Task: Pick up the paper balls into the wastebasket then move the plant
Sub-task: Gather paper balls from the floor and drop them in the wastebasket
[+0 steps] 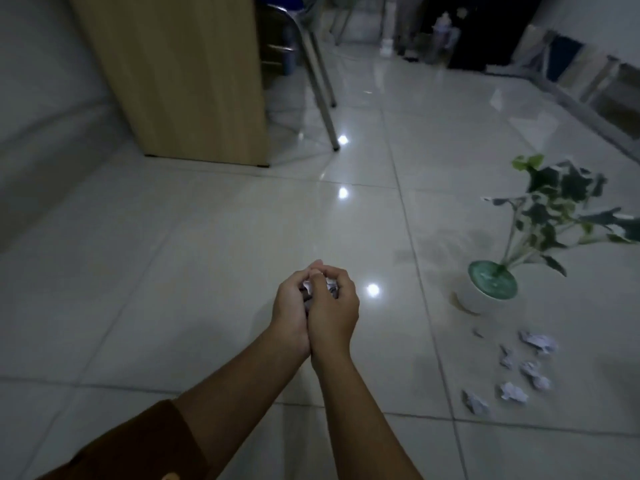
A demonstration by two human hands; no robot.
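head: both hands point(313, 306) cupped round paper ball point(308, 285); glossy tiled floor point(173, 254).

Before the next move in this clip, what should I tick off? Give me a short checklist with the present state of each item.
1. Paper held securely: left hand and right hand cupped together around white paper; ok.
2. Wastebasket in view: not ok, none seen.
3. Floor cleared: not ok, loose paper balls lie near the plant.
4. Plant upright: ok.
5. How many balls are in the grip: cannot tell.
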